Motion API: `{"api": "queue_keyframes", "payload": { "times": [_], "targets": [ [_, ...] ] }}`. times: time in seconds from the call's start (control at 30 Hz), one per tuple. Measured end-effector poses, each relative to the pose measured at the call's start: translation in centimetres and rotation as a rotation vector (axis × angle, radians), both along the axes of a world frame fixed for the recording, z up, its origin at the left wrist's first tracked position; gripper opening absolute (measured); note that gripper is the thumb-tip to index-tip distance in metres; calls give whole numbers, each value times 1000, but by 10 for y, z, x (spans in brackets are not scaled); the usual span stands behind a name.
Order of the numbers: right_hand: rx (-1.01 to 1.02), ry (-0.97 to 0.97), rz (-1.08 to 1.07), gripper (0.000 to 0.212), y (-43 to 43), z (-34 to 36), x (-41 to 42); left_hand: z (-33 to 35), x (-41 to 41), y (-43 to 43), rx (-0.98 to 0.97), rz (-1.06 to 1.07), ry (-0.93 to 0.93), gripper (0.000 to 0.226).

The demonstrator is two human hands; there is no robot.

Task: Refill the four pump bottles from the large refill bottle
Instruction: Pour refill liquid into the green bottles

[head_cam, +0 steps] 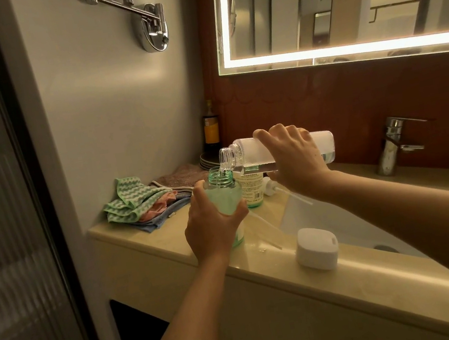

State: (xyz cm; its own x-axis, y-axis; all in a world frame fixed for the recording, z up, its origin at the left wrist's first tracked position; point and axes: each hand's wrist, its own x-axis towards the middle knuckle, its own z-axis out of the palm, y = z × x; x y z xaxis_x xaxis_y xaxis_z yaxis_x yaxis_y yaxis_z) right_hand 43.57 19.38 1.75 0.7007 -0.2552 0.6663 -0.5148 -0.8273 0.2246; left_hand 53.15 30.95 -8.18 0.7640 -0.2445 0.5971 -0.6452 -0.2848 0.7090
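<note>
Pouring into a green pump bottle (223, 198) left of the sink (328, 221)

Left of the sink, over the smooth beige counter (166, 237), the left hand (212, 230) wraps its fingers round the translucent, uncapped bottle. The right hand (292, 159) clamps the frosted cylindrical refill bottle (245, 149), tipped level, with its clear threaded mouth over the green neck. Behind them a second labelled bottle (251, 192) blocks part of a white pump head (270, 187). Folded wavy-patterned cloths (137, 204) lie farther left. A rounded white box (316, 248) sits on the sink's front edge.
</note>
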Motion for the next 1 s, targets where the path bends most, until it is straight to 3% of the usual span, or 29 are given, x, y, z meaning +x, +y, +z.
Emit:
{"api": "queue_keyframes", "payload": {
  "times": [1.0],
  "targets": [
    [-25, 8, 1, 63, -3, 1, 2, -1, 2, -1, -10, 3, -12, 82]
  ]
}}
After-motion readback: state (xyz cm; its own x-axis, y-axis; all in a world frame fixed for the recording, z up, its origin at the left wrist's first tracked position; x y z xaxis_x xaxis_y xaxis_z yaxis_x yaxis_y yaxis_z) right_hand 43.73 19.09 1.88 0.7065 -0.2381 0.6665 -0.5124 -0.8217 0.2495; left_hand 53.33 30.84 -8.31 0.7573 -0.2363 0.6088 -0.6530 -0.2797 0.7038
